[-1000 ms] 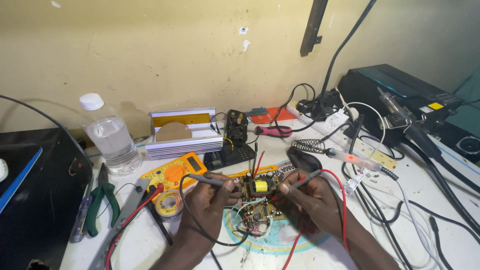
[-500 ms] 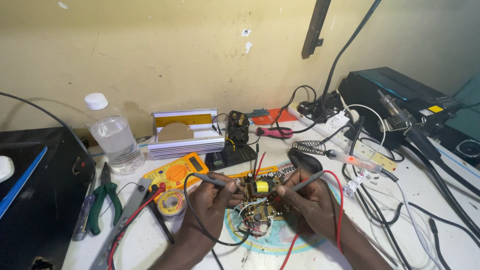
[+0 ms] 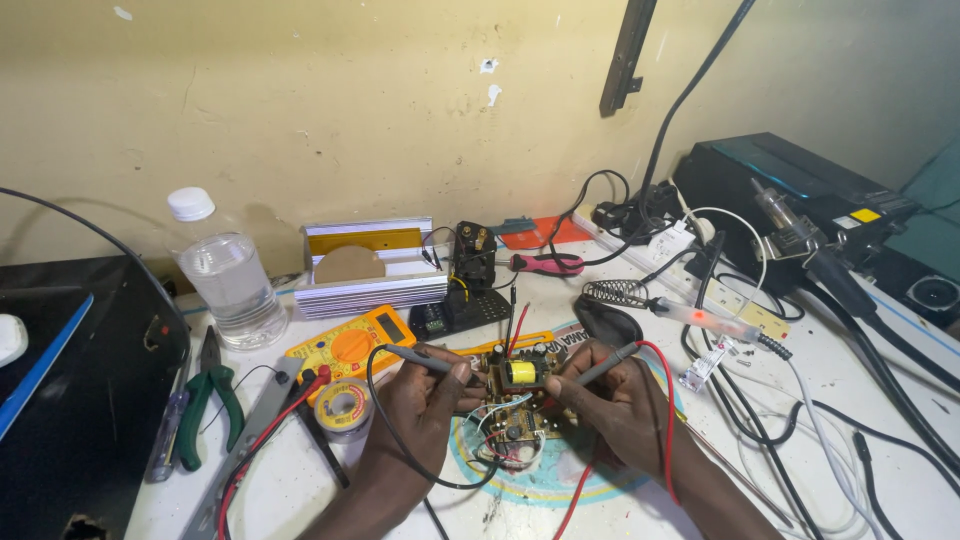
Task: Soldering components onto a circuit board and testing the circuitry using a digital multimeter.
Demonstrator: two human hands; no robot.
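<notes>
While both hands bear down on the small circuit board (image 3: pixel 515 395) with its yellow-wound transformer, each pinches a meter probe like a pen: the left hand (image 3: pixel 425 395) has its fingers clenched round the black-leaded probe (image 3: pixel 420 357), the right hand (image 3: pixel 615 400) round the red-leaded probe (image 3: pixel 612 362). Both tips appear to rest on the board, though the exact contact points are too small to tell. That board lies on a round blue-rimmed mat — just in front of the yellow multimeter (image 3: pixel 350 345), which sits to its left and towards the wall. Judging by this, probing is under way; the leads are plugged in and placed, and nothing shows a reading taken. Left of the board lie a solder reel (image 3: pixel 343 408) and green-handled pliers (image 3: pixel 205 400) — a water bottle (image 3: pixel 228 275) stands behind them.
</notes>
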